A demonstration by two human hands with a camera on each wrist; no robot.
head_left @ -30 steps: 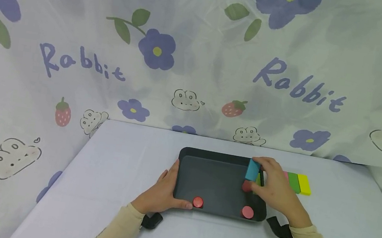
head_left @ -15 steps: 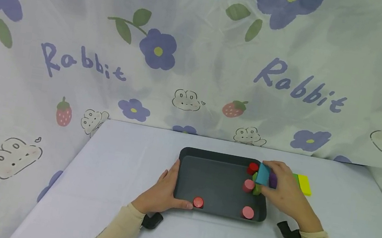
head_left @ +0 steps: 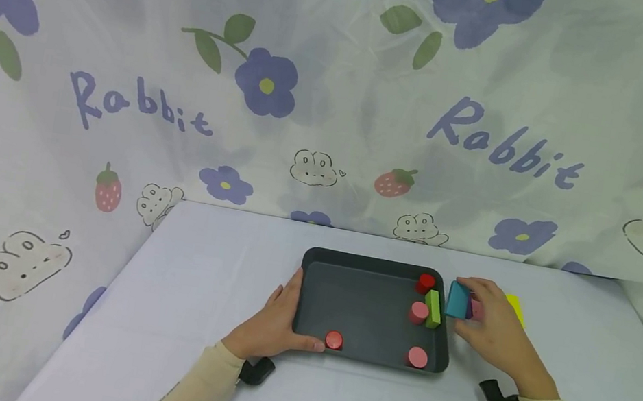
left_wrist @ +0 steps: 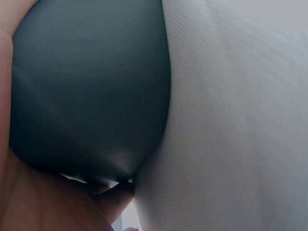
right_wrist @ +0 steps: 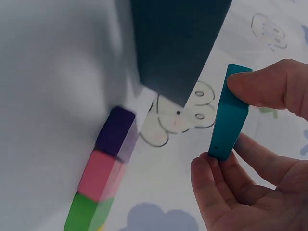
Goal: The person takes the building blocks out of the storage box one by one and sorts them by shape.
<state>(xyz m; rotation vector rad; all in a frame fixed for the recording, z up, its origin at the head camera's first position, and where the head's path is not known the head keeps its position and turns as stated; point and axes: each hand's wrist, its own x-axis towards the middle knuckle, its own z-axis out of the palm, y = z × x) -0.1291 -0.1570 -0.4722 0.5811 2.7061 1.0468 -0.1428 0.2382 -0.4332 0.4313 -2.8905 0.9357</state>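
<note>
My right hand [head_left: 492,326] pinches a blue rectangular block [head_left: 458,300] just outside the right wall of the dark grey tray [head_left: 356,303]. In the right wrist view the thumb presses one end of the blue block [right_wrist: 229,115] and fingertips support the other. My left hand [head_left: 273,323] lies against the tray's front left corner, with straight fingers along the left wall and the thumb on the front rim. Inside the tray stand a red cylinder [head_left: 425,284], a pink cylinder [head_left: 418,313] and a light green block [head_left: 433,309] on the right.
A row of blocks lies right of the tray: purple [right_wrist: 115,134], pink [right_wrist: 100,175], green [right_wrist: 87,211] and yellow [head_left: 516,308], partly hidden by the right hand in the head view. Near the tray's front are another red cylinder [head_left: 334,339] and pink cylinder [head_left: 416,357].
My right hand has carried the blue block rightward from over the tray to beyond its right wall, uncovering the red cylinder and light green block. The left hand and tray stay put.
</note>
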